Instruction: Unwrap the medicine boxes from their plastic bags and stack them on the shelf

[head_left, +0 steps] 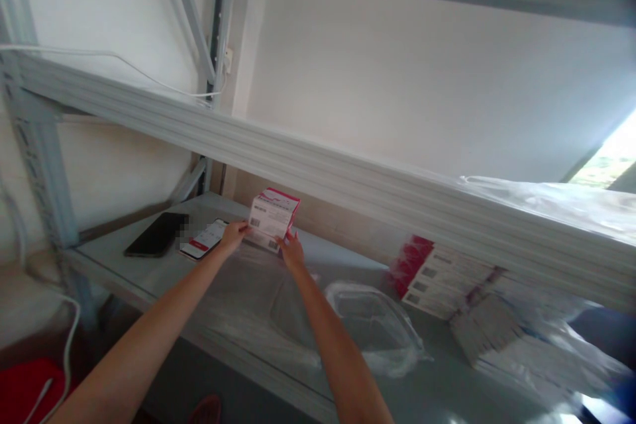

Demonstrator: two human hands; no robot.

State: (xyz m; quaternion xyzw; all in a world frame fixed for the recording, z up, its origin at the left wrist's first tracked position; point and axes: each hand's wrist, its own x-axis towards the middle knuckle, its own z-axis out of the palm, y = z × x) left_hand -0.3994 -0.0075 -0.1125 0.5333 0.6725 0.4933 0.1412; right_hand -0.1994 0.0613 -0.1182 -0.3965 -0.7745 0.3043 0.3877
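A small white and magenta carton (272, 217), printed with text and barcodes, is held up over the lower shelf. My left hand (233, 236) grips its left edge with the fingertips. On the carton's lower right corner, the fingers of my right hand (293, 250) are closed too. Just left of my left hand lies a phone (205, 238) with a lit screen. Beyond it is a larger dark tablet-like device (156, 235). Clear plastic wrapping (248, 288) lies on the shelf beneath my forearms.
A clear plastic tray or lid (372, 321) sits right of my right forearm. Further right stand similar cartons (442, 278) and plastic-wrapped stacks (536, 344). An upper shelf beam (318, 156) crosses above my hands. A white cable (74, 331) hangs at the left.
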